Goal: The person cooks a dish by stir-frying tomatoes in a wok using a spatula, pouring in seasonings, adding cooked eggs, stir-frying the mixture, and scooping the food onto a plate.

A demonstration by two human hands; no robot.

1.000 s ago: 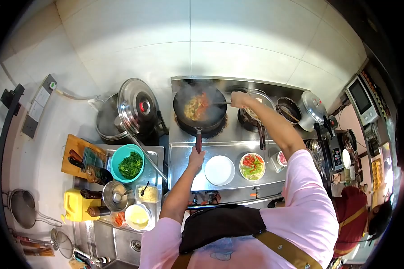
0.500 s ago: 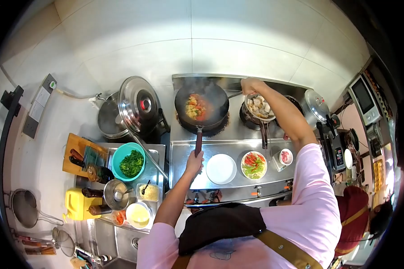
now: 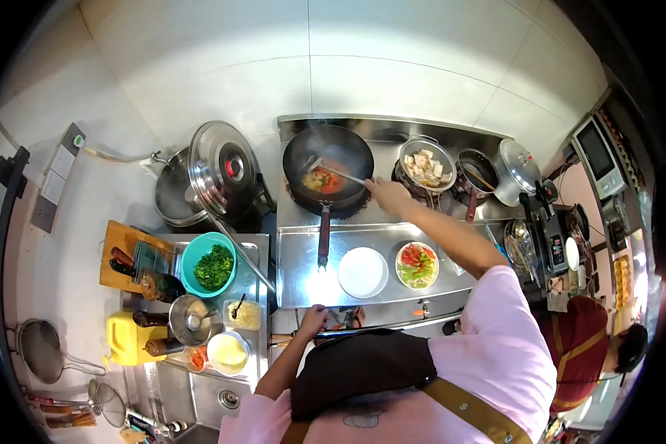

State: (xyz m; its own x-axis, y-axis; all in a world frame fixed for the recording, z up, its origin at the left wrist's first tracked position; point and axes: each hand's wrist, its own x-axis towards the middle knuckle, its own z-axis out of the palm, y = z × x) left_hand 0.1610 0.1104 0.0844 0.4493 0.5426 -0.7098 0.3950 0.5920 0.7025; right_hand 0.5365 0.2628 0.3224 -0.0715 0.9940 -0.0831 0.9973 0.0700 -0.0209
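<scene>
The dark wok (image 3: 348, 144) sits on the left burner, with red and yellow food (image 3: 324, 177), like tomato and egg, steaming in it. My right hand (image 3: 391, 197) is closed around the handle of a metal spatula (image 3: 342, 175), whose head is inside the wok. Below the wok handle (image 3: 324, 240), and apart from it, my left hand (image 3: 314, 319) is at the counter's front edge near the stove knobs. Its fingers are curled; whether they grip anything is hidden. A white plate (image 3: 362, 272) and a bowl of sliced peppers (image 3: 417, 265) stand in front of the burners.
A strainer pot of pale chunks (image 3: 428, 166) and a small pan (image 3: 476, 172) stand right of the wok. On the left are a lidded steel pot (image 3: 226, 169), a teal bowl of greens (image 3: 209, 264) and a yellow jug (image 3: 132, 338). Another person (image 3: 581, 344) is at right.
My left hand has let go of the wok handle and dropped to the counter edge. My right hand has come down left from the back, bringing the spatula into the wok.
</scene>
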